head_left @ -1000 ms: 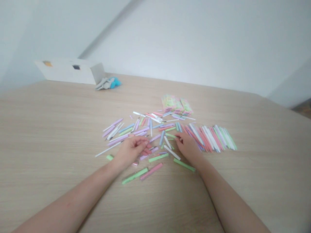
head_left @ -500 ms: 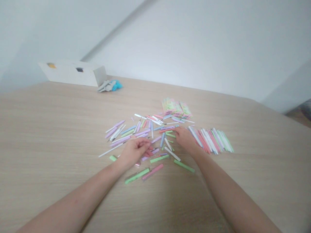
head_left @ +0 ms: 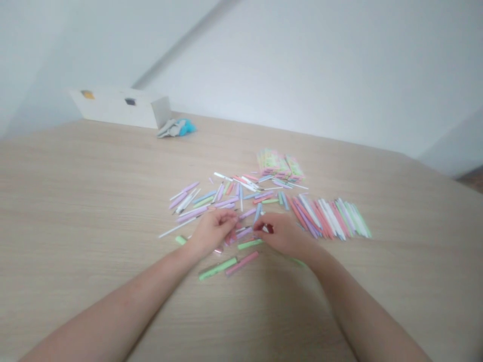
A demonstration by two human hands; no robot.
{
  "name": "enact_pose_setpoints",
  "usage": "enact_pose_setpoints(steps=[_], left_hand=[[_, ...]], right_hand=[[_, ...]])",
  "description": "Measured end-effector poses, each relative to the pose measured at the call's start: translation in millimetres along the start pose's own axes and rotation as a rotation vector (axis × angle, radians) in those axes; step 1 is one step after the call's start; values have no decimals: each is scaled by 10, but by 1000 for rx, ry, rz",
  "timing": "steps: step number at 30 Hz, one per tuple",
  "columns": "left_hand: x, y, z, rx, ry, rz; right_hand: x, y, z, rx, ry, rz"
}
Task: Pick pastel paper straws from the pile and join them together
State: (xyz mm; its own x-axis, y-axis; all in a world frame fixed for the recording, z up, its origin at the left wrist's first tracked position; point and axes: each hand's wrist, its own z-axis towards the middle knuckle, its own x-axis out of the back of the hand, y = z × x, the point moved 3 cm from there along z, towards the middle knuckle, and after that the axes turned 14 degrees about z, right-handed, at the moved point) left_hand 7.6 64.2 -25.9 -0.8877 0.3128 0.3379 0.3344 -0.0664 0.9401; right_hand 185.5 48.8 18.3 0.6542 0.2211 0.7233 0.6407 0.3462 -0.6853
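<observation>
Head view, with clock directions taken from the gap between the two hands: loose pens lie scattered over the tabletop, chiefly from nine round to one o'clock; a neater row of pens slants at three o'clock, beyond the right hand. That hand has its thumb and fingers drawn close together; the left hand, at nine o'clock, is loosely curled with its fingertips among the loose pens – whether either grasps a pen, I cannot tell.

The likeliest trouble, I judge, is a knock: the right hand is near the row, so a careless swing towards three o'clock could skew the tidy ends; a green pen at four o'clock is mostly hidden by the right wrist and might be swept along unnoticed. Loose pens cross one another, so pulling one could drag its neighbours; a thin white stick at nine o'clock might roll if nudged. Another green pen and a pink pen, side by side around half past six, could be caught by the left forearm if it slid right.

Stacked packs at one o'clock touch or nearly touch the scatter – a far push could jostle them.
</observation>
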Motion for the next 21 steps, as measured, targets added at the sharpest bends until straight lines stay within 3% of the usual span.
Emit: enact_pose_setpoints(steps=[5,13,21], left_hand=[[-3,-46,18,-19,14,16],[21,8,-14,-16,97,97],[-5,-31,-60,60,45,94]], right_hand=[[-135,-7,-194,-22,-112,-41],[-179,113,-224,-23,-87,-157],[-168,184,-234,-8,-43,-142]])
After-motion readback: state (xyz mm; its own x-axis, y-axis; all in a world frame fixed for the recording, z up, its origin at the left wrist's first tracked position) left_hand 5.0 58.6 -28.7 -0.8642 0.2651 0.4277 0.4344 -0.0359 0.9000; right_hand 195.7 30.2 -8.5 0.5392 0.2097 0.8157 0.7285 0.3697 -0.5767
